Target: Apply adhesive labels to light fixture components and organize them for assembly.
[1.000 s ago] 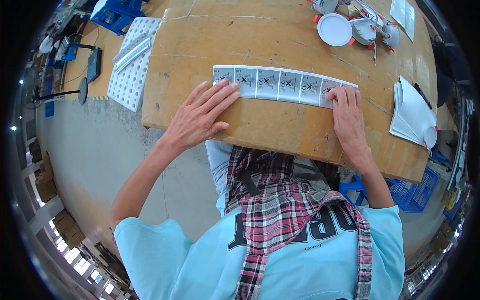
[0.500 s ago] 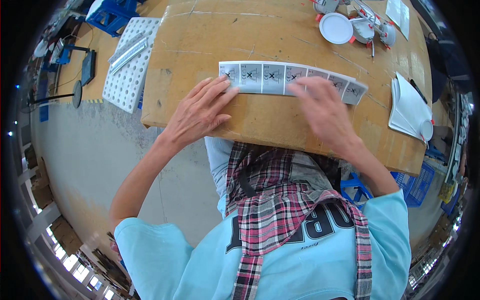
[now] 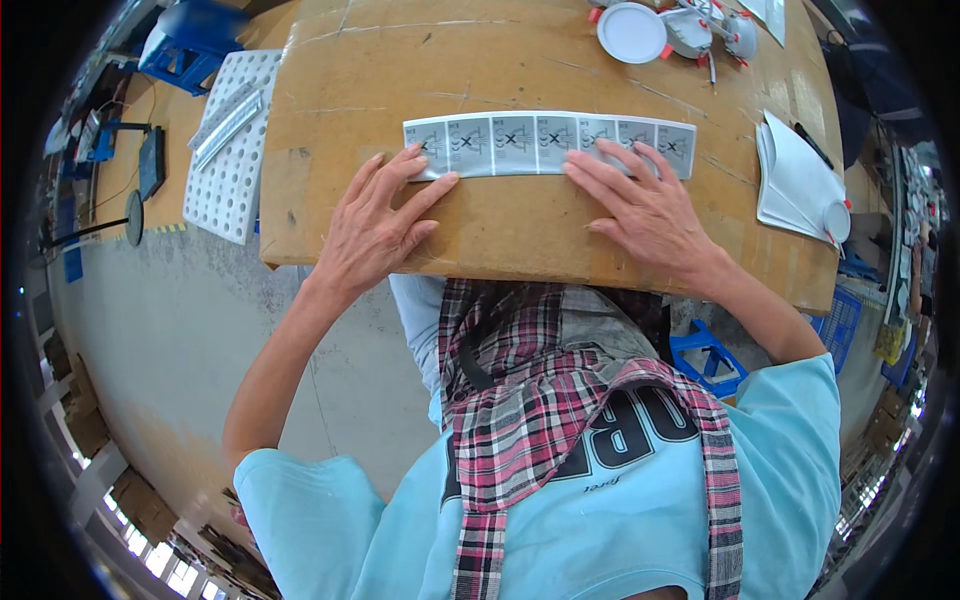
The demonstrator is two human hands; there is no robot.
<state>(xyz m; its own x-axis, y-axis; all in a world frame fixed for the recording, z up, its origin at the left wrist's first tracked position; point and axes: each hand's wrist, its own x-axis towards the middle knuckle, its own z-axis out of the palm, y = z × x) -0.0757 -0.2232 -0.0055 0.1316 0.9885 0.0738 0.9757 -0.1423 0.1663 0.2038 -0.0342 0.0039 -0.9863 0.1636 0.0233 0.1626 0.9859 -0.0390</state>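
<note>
A strip of silver-grey printed labels (image 3: pixel 515 150) lies across the cardboard-covered table (image 3: pixel 500 225) in front of me. My left hand (image 3: pixel 380 220) rests at its left end, fingers spread, the fingertips on the lower left corner. Toward the right part of the strip, my right hand (image 3: pixel 645 210) lies with fingers apart and fingertips pressing on the labels. Both hands are open, and neither grips anything. My fingers cover small bits of the strip's lower edge.
Round white downlights (image 3: pixel 632 33) with wires sit at the far right. White sheets (image 3: pixel 797 180) and a black pen (image 3: pixel 812 145) lie at the right edge. Left of the table stands a perforated white board (image 3: pixel 225 180) bearing metal strips (image 3: pixel 228 130). A blue stool (image 3: pixel 706 360) stands below.
My right hand, blurred before, has come down with its fingers spread on the strip. The strip's right end, curved and lifted earlier, now lies flatter. The whole view has shifted slightly.
</note>
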